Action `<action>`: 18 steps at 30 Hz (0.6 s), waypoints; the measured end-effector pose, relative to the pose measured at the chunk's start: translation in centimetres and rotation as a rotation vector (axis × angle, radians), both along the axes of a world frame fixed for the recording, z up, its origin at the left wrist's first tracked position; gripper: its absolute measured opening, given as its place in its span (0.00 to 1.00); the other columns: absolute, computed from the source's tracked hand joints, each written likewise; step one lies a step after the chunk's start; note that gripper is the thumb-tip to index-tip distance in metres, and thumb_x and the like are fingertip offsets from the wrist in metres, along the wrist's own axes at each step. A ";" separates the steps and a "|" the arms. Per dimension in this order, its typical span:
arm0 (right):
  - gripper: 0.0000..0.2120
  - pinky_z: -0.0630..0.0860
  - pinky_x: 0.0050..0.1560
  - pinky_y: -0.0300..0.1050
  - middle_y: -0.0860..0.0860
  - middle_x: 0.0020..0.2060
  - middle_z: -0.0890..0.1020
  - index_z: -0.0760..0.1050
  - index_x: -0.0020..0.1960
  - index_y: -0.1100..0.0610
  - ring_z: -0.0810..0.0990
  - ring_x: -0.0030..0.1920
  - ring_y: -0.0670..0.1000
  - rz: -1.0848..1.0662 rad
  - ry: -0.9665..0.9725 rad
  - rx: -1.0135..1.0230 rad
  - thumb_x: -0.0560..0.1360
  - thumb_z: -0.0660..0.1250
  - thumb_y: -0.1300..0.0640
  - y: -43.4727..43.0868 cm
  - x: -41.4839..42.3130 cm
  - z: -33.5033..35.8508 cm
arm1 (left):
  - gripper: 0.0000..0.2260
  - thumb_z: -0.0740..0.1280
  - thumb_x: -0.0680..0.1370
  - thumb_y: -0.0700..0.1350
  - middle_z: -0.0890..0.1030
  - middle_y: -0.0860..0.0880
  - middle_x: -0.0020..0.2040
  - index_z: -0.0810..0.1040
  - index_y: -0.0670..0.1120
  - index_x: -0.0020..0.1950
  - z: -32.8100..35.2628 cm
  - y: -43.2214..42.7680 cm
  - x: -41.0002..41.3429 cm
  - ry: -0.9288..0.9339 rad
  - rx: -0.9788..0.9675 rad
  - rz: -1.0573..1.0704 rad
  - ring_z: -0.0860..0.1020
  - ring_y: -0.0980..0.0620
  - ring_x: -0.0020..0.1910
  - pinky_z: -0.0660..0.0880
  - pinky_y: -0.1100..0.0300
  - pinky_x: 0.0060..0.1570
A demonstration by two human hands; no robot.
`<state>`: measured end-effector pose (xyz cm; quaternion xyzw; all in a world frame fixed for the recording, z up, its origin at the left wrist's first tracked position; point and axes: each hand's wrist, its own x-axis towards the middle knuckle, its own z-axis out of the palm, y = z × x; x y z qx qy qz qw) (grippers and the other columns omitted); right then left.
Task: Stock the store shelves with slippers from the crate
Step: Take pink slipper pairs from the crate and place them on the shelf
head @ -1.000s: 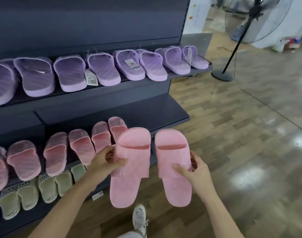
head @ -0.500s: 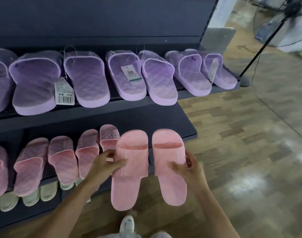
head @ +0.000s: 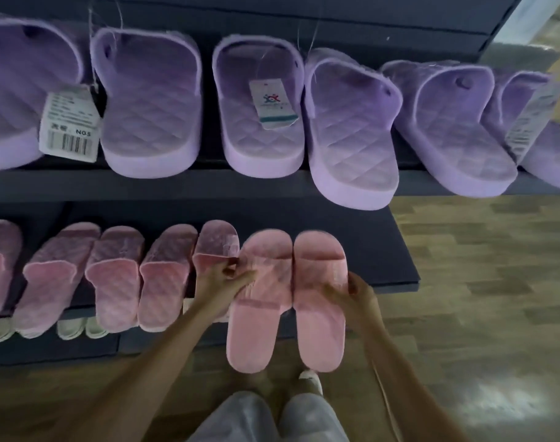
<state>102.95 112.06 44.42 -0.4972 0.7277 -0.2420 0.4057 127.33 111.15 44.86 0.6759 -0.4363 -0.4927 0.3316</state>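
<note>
I hold a pair of pink slippers side by side, toes pointing at the shelf. My left hand point(head: 221, 283) grips the left pink slipper point(head: 258, 327) at its strap. My right hand point(head: 352, 293) grips the right pink slipper point(head: 318, 327) at its outer edge. Their toe ends reach over the dark middle shelf point(head: 384, 250), right of a row of several pink slippers point(head: 116, 282) lying there. The heels hang past the shelf's front edge. No crate is in view.
Several purple slippers point(head: 256, 122) with paper tags fill the upper shelf. Pale green slippers point(head: 71, 327) peek out on the lowest shelf. Wooden floor point(head: 479, 298) lies to the right. My legs and a white shoe point(head: 310, 379) are below the slippers.
I have leaned in closer to the shelves. Both hands have carried the pink pair forward, so the toes now lie over the middle shelf beside the pink row.
</note>
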 end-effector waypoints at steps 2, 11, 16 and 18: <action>0.29 0.77 0.40 0.51 0.50 0.38 0.81 0.76 0.48 0.56 0.80 0.39 0.53 -0.011 0.015 0.003 0.58 0.69 0.34 -2.6 -0.4 -1.5 | 0.11 0.73 0.71 0.47 0.81 0.49 0.39 0.78 0.43 0.47 -1.7 -1.8 -1.0 -0.092 -0.040 0.051 0.79 0.49 0.39 0.76 0.61 0.39; 0.20 0.68 0.37 0.41 0.51 0.41 0.79 0.76 0.52 0.58 0.78 0.43 0.53 0.120 0.119 0.032 0.71 0.69 0.42 -12.1 -0.9 -6.2 | 0.17 0.66 0.75 0.50 0.79 0.42 0.52 0.74 0.39 0.57 -5.8 -9.4 -3.8 -0.388 -0.071 0.091 0.77 0.43 0.51 0.70 0.57 0.46; 0.10 0.67 0.32 0.43 0.54 0.43 0.79 0.75 0.48 0.55 0.78 0.44 0.55 0.179 0.168 -0.033 0.78 0.61 0.49 -13.1 -0.6 -7.1 | 0.17 0.63 0.78 0.43 0.76 0.41 0.60 0.70 0.40 0.66 -6.1 -10.0 -4.3 -0.366 -0.108 0.002 0.74 0.42 0.59 0.67 0.60 0.49; 0.09 0.69 0.37 0.42 0.54 0.50 0.79 0.74 0.55 0.56 0.79 0.50 0.55 0.223 0.158 -0.012 0.77 0.63 0.53 -12.6 -0.5 -7.0 | 0.16 0.62 0.78 0.41 0.76 0.41 0.60 0.70 0.39 0.66 -5.6 -9.6 -4.4 -0.374 -0.102 -0.047 0.74 0.44 0.59 0.62 0.66 0.44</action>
